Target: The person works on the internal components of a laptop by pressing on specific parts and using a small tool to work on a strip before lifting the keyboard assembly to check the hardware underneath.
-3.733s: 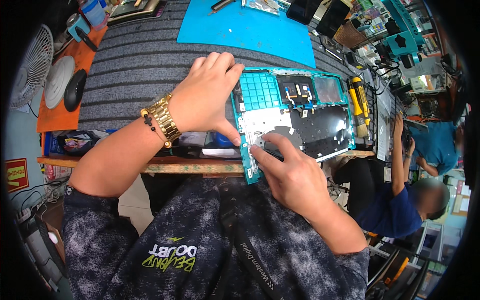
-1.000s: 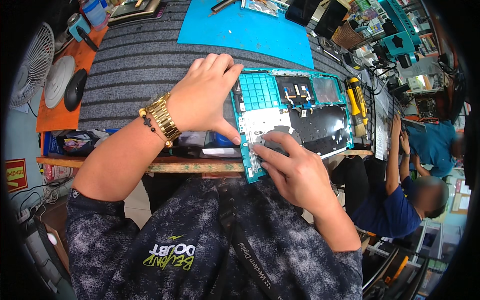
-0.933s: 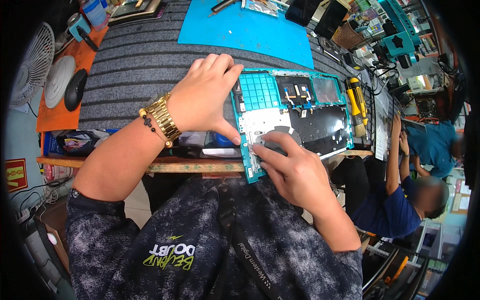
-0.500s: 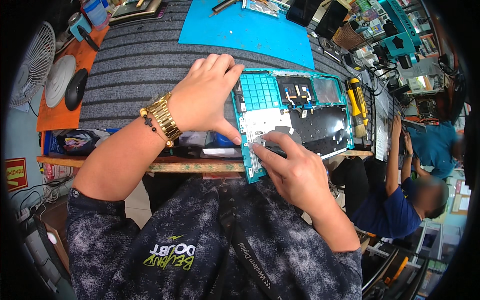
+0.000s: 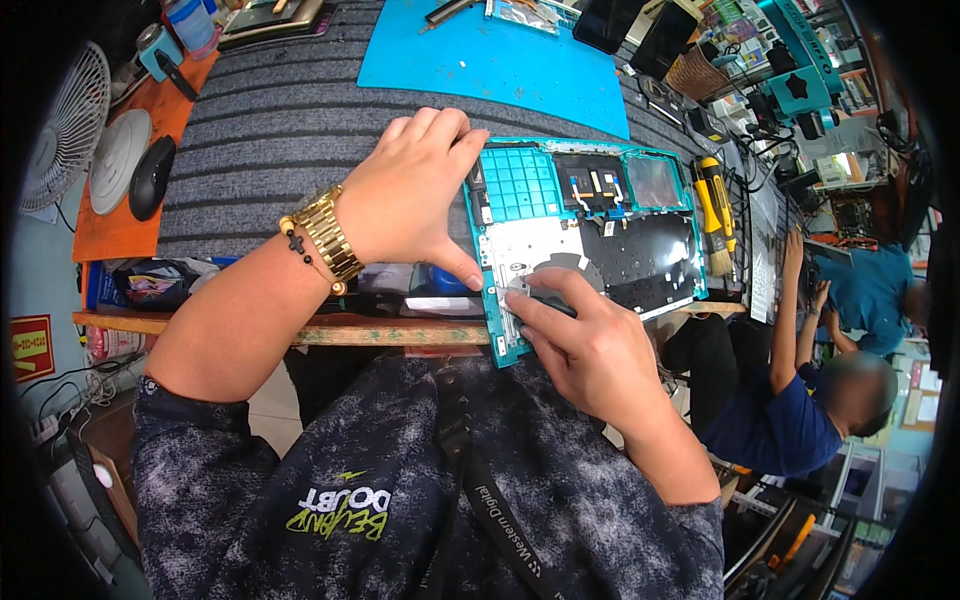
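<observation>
A teal laptop top case (image 5: 518,183) lies inner side up, its near-left corner jutting past the bench edge toward me. My left hand (image 5: 415,190) grips its left edge, thumb on the near part and fingers at the far corner. On the case's silver and black inner plate, my right hand (image 5: 590,345) rests with index and middle fingertips spread apart near the left rim. No tool shows in the right hand; its thumb side is partly hidden. The touchpad module (image 5: 592,183) with small ribbon cables sits along the case's far side.
Right of the case stand yellow-handled tools (image 5: 714,200) and a brush. A blue mat (image 5: 490,65) lies beyond it on the ribbed grey cloth (image 5: 270,150). At left are a black mouse (image 5: 153,178) and a fan (image 5: 65,125). Another person (image 5: 790,420) works at right.
My right fingertips have shifted slightly on the case, and the index finger sits a little differently. The left hand and the case stay in place.
</observation>
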A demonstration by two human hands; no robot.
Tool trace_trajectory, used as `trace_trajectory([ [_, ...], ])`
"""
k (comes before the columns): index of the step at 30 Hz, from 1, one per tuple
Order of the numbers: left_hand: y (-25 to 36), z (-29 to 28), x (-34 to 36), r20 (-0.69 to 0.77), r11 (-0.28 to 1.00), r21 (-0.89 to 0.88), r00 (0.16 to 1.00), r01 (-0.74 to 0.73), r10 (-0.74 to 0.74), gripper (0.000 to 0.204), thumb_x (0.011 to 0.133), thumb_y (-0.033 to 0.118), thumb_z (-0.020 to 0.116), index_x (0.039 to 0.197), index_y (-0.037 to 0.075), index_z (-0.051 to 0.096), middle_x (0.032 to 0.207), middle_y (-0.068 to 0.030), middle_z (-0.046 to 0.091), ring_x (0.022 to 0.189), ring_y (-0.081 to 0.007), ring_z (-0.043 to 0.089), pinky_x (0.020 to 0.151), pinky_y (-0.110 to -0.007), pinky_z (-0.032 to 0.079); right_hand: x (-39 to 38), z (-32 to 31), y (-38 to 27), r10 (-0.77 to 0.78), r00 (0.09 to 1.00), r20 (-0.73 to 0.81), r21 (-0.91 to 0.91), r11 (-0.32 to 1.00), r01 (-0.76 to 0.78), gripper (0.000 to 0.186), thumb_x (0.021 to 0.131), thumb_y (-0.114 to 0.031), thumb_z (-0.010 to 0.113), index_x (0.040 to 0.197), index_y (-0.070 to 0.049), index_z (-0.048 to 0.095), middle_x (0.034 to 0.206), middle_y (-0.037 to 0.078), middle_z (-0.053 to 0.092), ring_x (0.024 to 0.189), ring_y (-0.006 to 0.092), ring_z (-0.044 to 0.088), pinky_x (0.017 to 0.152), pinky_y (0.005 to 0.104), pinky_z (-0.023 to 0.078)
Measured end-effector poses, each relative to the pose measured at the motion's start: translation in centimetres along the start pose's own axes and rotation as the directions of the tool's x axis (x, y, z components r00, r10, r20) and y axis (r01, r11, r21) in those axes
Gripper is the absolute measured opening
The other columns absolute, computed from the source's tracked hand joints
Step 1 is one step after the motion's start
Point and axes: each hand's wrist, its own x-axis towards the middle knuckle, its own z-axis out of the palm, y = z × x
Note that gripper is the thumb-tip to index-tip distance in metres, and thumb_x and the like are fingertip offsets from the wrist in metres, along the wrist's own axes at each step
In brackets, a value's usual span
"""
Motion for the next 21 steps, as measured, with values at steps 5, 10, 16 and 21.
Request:
trace_trajectory([
  [5, 0.06, -0.12, 0.08, 0.001, 1.0, -0.005, 1.0, -0.002, 0.002, 0.167, 0.05, 0.093, 0.105, 0.172, -0.009, 0.057, 0.158, -0.0243, 0.061, 0.151, -0.0434, 0.057, 0.133, -0.057, 0.046, 0.25, 0.45, 0.37, 0.006, 1.0, -0.019, 0.005, 1.0, -0.006, 0.039, 0.103, -0.008, 0.086, 0.141, -0.013, 0.088, 0.136, 0.011, 0.08, 0.108, 0.0365, 0.086, 0.085, 0.0512, 0.071],
  [10, 0.0, -0.08, -0.03, -0.005, 1.0, -0.002, 1.0, -0.005, 0.005, 0.166, 0.05, 0.093, 0.105, 0.172, -0.009, 0.057, 0.158, -0.0243, 0.061, 0.151, -0.0435, 0.058, 0.133, -0.057, 0.046, 0.28, -0.05, 0.33, 0.022, 0.999, -0.026, -0.018, 1.0, -0.023, 0.038, 0.103, -0.008, 0.086, 0.141, -0.014, 0.088, 0.137, 0.012, 0.08, 0.108, 0.0371, 0.086, 0.085, 0.0519, 0.071],
  [16, 0.03, -0.02, 0.02, -0.006, 1.0, -0.005, 1.0, -0.001, 0.001, 0.166, 0.05, 0.093, 0.105, 0.172, -0.01, 0.058, 0.158, -0.0244, 0.061, 0.151, -0.0437, 0.058, 0.133, -0.057, 0.046, 0.32, 0.12, 0.22, 0.004, 1.0, 0.011, 0.014, 1.0, -0.004, 0.037, 0.104, -0.009, 0.085, 0.141, -0.014, 0.088, 0.136, 0.011, 0.079, 0.108, 0.0371, 0.086, 0.085, 0.0518, 0.071],
  [21, 0.01, -0.03, -0.02, -0.009, 1.0, -0.003, 1.0, -0.004, 0.004, 0.166, 0.05, 0.093, 0.106, 0.172, -0.009, 0.058, 0.158, -0.0244, 0.061, 0.151, -0.0435, 0.058, 0.133, -0.057, 0.046, 0.64, -0.13, 0.26, 0.005, 1.0, -0.001, -0.035, 0.999, -0.005, 0.036, 0.105, -0.01, 0.085, 0.141, -0.013, 0.088, 0.135, 0.011, 0.079, 0.104, 0.0374, 0.086, 0.084, 0.0515, 0.071],
])
